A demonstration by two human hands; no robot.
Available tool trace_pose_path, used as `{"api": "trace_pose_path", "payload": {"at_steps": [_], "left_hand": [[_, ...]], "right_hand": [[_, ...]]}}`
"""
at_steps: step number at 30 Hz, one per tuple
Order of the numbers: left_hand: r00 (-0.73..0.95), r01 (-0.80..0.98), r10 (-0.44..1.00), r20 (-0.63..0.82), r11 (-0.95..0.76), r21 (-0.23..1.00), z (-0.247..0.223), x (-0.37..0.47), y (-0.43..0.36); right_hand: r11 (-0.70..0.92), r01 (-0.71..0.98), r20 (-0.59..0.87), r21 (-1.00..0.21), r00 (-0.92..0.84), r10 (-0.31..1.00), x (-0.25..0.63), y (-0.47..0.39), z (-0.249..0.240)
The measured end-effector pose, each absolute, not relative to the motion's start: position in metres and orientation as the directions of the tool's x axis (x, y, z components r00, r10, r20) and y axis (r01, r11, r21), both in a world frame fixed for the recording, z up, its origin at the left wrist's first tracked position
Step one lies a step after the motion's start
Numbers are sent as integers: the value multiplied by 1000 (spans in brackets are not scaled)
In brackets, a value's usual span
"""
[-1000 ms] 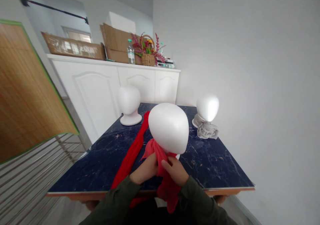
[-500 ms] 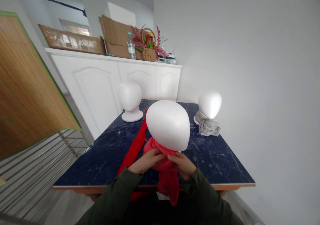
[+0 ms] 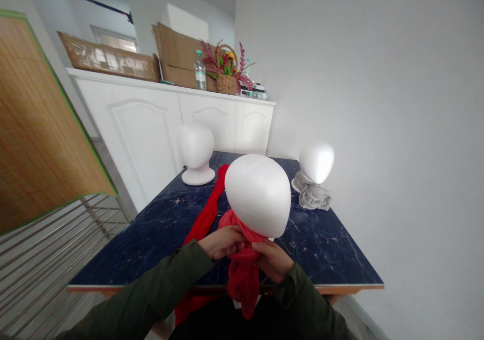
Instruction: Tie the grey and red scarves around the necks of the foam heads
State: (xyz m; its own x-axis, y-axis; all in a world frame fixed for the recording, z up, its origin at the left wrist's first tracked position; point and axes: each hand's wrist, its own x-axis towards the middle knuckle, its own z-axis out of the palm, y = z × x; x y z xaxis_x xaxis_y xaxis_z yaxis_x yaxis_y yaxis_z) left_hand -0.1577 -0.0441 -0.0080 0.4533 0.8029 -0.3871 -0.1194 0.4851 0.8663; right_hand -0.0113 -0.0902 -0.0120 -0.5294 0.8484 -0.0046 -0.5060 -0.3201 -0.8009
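Observation:
A white foam mannequin head (image 3: 259, 194) stands near the front of the table, tilted in view. Round its neck lies a thin red scarf (image 3: 244, 274), bunched at the front, with one end hanging past the table edge. My left hand (image 3: 225, 242) is closed on the scarf at the left of the neck. Opposite it, my right hand (image 3: 274, 259) pinches the scarf below the head, thumb on top. A brighter red strip of cloth (image 3: 206, 219) runs along the table to the left and drops over the front edge.
A bare white mannequin head (image 3: 196, 148) stands back left. Back right is another head (image 3: 316, 161) with a grey scarf (image 3: 314, 196) round its base. Behind the dark blue marbled table (image 3: 151, 244) is a white cabinet (image 3: 143, 113) bearing boxes, bottles and a flower basket (image 3: 227, 83). A metal rack (image 3: 68, 249) is at left.
My left hand has shifted slightly on the scarf, its forearm now lying more to the left. The hanging scarf end has swung a little left. The view has moved slightly.

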Motion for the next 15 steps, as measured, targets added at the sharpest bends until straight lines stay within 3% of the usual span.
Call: {"api": "trace_pose_path", "payload": {"at_steps": [8,12,15], "left_hand": [[569,-96,587,-576,743,662,1,-163,-31],[624,-105,518,-585,798,594,3,-166,-29],[676,-62,462,-574,812,580,-1,-170,-25]], "right_hand": [[-338,-347,-171,-875,-432,886,12,-85,-19],[-106,-56,-91,-993,-215,972,33,-80,-31],[125,276,85,-953,-153,985,43,-77,-32]]}}
